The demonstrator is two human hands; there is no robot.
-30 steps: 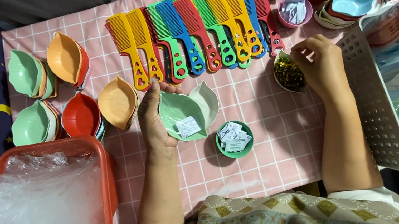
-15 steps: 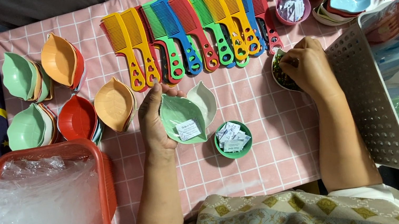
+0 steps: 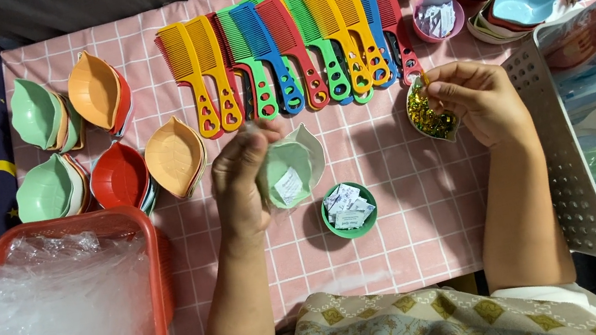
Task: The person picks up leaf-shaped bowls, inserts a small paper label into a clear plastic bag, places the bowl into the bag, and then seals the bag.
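- Head view shows the pink table (image 3: 420, 236) under me, with a red basket (image 3: 142, 240) of clear bags (image 3: 52, 326) at my left and a white crate (image 3: 562, 173) at my right.
- Behind, a row of combs (image 3: 295, 48) lies flat, and stacks of leaf dishes (image 3: 109, 133) stand at the left.
- My left hand (image 3: 240, 180) is closed around a pale green dish (image 3: 287, 173), thumb over its rim, and holds it a little tilted above the table. A small white packet (image 3: 287, 187) lies inside it.
- My right hand (image 3: 483, 102) is curled, the fingertips pinched at a small dish of gold bits (image 3: 430, 119), which stands near the comb handles. I cannot tell if something is between the fingers.
- A round green cup (image 3: 349, 211) with white packets stands just beside the held dish.
- For doing this well, I judge the held dish should stay level so the packet does not slide out, and the pinch should take few bits, lifted straight up, so nothing falls on the cloth.
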